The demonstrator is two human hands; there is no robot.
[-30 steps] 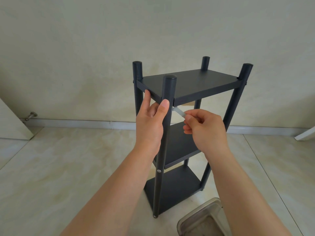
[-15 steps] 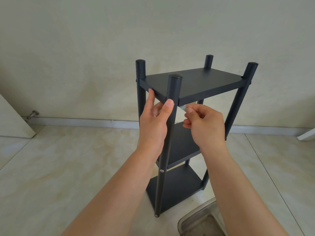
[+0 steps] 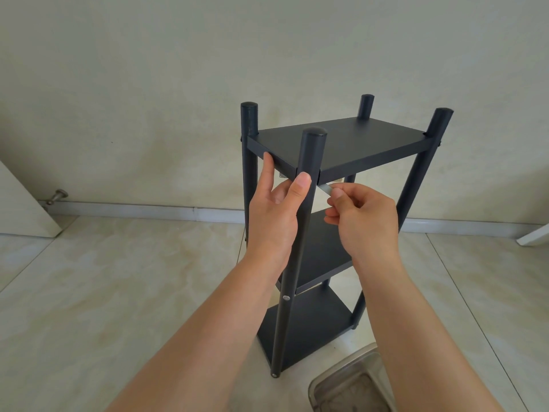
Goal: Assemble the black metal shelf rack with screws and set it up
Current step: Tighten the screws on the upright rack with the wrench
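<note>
Black three-tier shelf rack (image 3: 341,150) stands upright on the floor, screws (image 3: 286,297) in its near post.

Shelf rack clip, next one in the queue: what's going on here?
A person is putting together a black three-tier shelf rack that stands upright on a tiled floor. The left hand grips the near front post just under the top shelf. The right hand pinches a small silver tool, probably a hex key, aimed at the joint where that post meets the top shelf. A screw head already shows lower down the post. A metal tray sits on the floor nearby.
</note>
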